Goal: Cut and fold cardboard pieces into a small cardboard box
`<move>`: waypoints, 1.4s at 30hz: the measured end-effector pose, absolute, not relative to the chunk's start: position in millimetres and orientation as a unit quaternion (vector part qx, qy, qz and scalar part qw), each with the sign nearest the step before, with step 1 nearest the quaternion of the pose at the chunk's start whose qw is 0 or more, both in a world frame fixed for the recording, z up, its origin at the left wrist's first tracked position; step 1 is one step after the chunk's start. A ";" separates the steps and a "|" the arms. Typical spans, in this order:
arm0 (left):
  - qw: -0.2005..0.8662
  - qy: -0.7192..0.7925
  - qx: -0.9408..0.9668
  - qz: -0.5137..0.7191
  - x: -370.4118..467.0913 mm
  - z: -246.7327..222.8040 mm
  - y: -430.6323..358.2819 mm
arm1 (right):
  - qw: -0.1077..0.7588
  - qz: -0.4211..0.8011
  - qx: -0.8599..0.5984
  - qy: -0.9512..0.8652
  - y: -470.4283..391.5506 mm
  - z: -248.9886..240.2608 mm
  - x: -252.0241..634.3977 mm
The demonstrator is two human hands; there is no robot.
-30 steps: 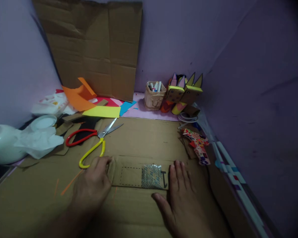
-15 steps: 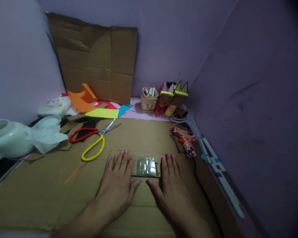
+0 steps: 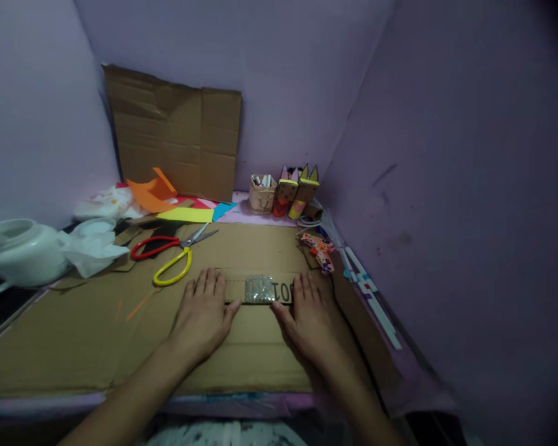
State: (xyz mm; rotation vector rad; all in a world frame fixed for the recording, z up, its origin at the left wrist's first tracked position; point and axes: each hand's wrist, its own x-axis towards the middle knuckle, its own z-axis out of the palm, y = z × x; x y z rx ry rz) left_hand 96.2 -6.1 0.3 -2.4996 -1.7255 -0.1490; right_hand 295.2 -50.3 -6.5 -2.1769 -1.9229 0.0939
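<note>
A narrow cardboard strip [image 3: 235, 291] lies flat on the large cardboard sheet [image 3: 242, 353]. Shiny clear tape [image 3: 259, 289] covers its middle, and dark printed characters show to the right of the tape. My left hand [image 3: 202, 314] rests palm down over the strip's left end, fingers stretched out and thumb at the near edge. Over the right end lies my right hand [image 3: 307, 316], also flat, with its thumb beside the tape. Both ends of the strip are hidden under my fingers. Scissors [image 3: 186, 244] with one red and one yellow handle lie open beyond my left hand.
A white pot [image 3: 23, 254] and crumpled tissue [image 3: 93, 248] are at left. Coloured paper [image 3: 186, 214], a holder of markers [image 3: 261, 195] and cardboard figures [image 3: 295, 192] stand at the back. Patterned scraps [image 3: 319, 249], a dark cord [image 3: 353, 334] and white strips [image 3: 376, 303] lie at right.
The view has shifted, showing the near table edge. My hands are farther apart along the strip, uncovering more of the printing on the right and a dashed line on the left.
</note>
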 end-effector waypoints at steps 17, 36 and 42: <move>0.036 -0.570 -0.817 -0.082 97.4 -0.8 -8.7 | 0.109 0.017 -0.743 -0.660 -47.7 -13.0 296.6; 0.045 -0.570 -0.818 -0.064 98.0 2.2 -8.5 | 0.117 0.027 -0.745 -0.656 -48.1 -9.4 295.4; 0.052 -0.565 -0.822 -0.059 98.1 3.2 -8.0 | 0.109 0.034 -0.750 -0.651 -48.7 -7.2 294.2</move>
